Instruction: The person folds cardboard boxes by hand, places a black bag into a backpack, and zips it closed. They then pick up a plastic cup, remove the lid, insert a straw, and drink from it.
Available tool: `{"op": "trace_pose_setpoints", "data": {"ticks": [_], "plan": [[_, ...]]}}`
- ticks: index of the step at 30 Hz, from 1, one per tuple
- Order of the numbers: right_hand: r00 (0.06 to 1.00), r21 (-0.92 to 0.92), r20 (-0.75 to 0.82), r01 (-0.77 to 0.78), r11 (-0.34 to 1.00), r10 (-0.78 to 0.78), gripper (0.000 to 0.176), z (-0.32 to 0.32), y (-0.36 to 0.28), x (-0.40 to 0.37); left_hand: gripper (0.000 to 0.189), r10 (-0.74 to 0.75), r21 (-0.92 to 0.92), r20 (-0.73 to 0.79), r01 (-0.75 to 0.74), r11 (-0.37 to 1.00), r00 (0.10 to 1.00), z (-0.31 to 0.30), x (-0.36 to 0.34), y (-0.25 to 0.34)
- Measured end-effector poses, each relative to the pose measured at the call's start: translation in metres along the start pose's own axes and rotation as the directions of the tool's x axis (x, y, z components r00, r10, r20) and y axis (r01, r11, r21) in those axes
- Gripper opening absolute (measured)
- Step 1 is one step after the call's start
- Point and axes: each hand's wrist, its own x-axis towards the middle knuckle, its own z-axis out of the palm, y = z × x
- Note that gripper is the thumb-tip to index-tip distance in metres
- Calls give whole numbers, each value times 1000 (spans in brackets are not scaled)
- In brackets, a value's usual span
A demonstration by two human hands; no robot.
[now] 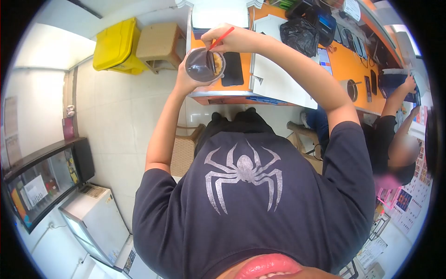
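Observation:
My left hand is wrapped round the side of a clear plastic cup with dark contents, held up near the desk corner. Pale yellow pieces show at the cup's right side. Above the rim, my right hand pinches a thin red stick, a straw or spoon handle. A dark strip runs down from those fingers into the cup. Right beside the cup lies a black phone on the desk.
The orange-topped desk carries white sheets, a black plastic bag and a metal mug. Another person sits at the right. A brown stool and yellow bin stand left of the desk.

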Motion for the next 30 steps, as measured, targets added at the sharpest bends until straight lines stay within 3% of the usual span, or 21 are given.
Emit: {"op": "trace_pose_setpoints", "data": {"ticks": [4,10,17,20,23,26,30], "plan": [[994,-39,-19,108,993,-109,13,-2,0,1,75,-7,-12,13,7,1000,1000,-2,-2,-2],[999,-1,-13,49,999,-49,14,-14,-30,-5,77,-7,-41,12,7,999,1000,-10,-6,25],[993,24,91,-77,997,74,12,-39,-76,-25,88,32,-132,157,-11,991,987,-7,-11,65],[999,25,31,-42,999,41,17,-46,-90,-43,92,18,-147,216,14,989,976,2,-13,79],[997,-117,-71,26,993,-35,16,-57,-99,-66,87,55,-158,243,-16,987,969,20,-10,103],[996,-126,-60,-66,990,59,11,-85,-128,-92,86,35,-127,299,3,992,954,37,-3,125],[977,90,-141,-147,985,159,5,-101,-142,-147,85,62,-257,324,25,966,944,78,4,156]]}}
